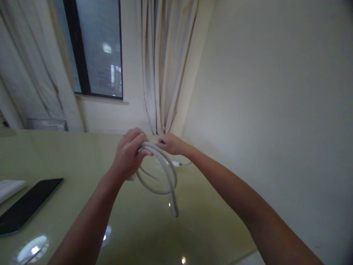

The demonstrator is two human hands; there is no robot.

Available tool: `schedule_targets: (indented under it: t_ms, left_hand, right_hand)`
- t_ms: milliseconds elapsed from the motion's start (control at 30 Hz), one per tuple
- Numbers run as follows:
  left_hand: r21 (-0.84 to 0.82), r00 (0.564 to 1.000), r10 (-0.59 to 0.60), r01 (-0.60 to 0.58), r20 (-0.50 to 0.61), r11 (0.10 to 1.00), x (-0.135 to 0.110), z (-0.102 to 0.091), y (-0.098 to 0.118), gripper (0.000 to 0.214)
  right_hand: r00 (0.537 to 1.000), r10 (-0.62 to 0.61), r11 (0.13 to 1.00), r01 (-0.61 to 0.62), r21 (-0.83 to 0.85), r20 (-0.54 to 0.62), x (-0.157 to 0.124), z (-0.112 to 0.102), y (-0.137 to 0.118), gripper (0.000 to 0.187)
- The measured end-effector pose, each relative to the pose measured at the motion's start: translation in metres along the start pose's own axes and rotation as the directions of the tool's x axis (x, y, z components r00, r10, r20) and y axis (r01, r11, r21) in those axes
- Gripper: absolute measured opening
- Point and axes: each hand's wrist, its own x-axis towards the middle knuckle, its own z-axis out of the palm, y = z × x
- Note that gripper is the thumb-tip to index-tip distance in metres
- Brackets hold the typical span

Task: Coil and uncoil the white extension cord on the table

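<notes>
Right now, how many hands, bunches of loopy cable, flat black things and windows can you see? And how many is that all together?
Hands: 2 (left hand and right hand)
Bunch of looped cable: 1
Flat black thing: 1
Window: 1
Total: 5

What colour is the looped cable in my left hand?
The cable is plain greyish white, best seen in the head view.
</notes>
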Motion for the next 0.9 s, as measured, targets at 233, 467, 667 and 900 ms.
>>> schedule_targets:
  t_ms: [233, 467, 667, 900]
  left_hand:
    - [0.444, 0.955, 0.295, -0.252, -0.027, 0.86, -0.015, 0.014, -0.01, 0.034]
    - [0.392, 0.975, 0.022, -0.11, 0.221, 0.913, -0.004, 0.002, 0.001, 0.027]
    - [0.482, 0.921, -0.296, 0.145, 0.254, 0.864, -0.004, -0.005, 0.009, 0.031]
    - [-0.293, 0.773, -0.458, 0.605, 0.439, 0.74, -0.002, -0.002, 0.005, 0.027]
  right_hand:
    - [0.991, 0.135, 0.973, -0.135, 0.188, 0.017, -0.033, 0.042, 0.009, 0.028]
    - [0.948, 0.313, 0.744, -0.209, 0.634, -0.055, -0.059, 0.106, 0.012, 0.029]
    - [0.939, 0.331, 0.301, -0.197, 0.933, 0.092, -0.067, 0.133, -0.014, 0.032]
    - [0.926, 0.351, 0.193, -0.214, 0.958, 0.136, -0.045, 0.15, -0.022, 0.022]
